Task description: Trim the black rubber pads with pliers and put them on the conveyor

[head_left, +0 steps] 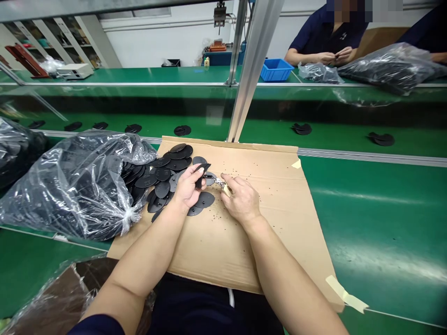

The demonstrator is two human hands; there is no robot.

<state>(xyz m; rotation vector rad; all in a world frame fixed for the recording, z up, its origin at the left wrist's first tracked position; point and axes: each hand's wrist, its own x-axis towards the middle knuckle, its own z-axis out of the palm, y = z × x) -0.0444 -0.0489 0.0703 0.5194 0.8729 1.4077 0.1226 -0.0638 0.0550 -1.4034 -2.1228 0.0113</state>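
Observation:
My left hand is closed on a black plastic disc, held tilted above the cardboard sheet. In my right hand is a small pair of nippers with pale handles, their metal jaws at the edge of that disc. My right fingers wrap the handles and hide most of them. Under and left of my left hand lies a loose pile of black oval discs. Tiny black scraps are scattered over the cardboard around my hands.
A clear plastic bag full of black discs lies at left, spilling onto the cardboard. Beyond, black pieces sit spaced along a green belt. A metal post rises ahead. A co-worker sits behind a blue bin.

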